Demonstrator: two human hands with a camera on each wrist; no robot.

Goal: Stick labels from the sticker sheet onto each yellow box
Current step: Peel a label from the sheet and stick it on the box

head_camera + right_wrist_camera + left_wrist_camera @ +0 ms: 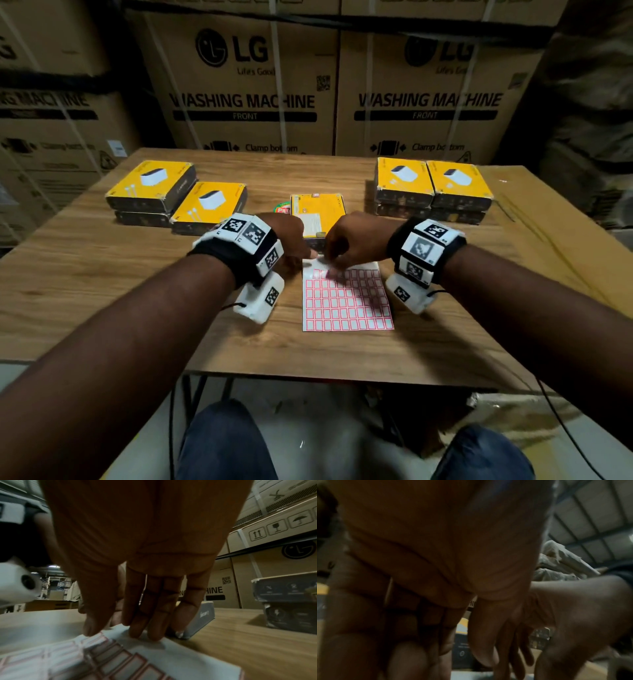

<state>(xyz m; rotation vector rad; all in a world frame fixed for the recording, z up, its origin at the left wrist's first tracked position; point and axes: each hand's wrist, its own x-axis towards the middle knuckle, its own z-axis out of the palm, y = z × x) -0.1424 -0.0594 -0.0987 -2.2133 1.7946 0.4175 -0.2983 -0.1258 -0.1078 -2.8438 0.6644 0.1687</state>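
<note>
The sticker sheet [346, 301], white with red-bordered labels, lies flat on the table in front of me. My left hand [308, 255] rests its fingertips on the sheet's top left corner; its wrist view is dark. My right hand [330, 262] is at the sheet's top edge. In the right wrist view its straight fingers [150, 628] press the sheet [171, 658] and its thumb touches the edge of a top-row label [97, 638]. No label is pinched. Just behind both hands lies one yellow box [318, 212]. More yellow boxes are stacked at the left [152, 181] and the right [431, 185].
Tall cardboard washing-machine cartons [246, 85] stand as a wall behind the wooden table [102, 274]. A small round green and red thing [282, 207] lies left of the middle box. A brown cardboard sheet [555, 219] covers the table's right end. My knees show below the front edge.
</note>
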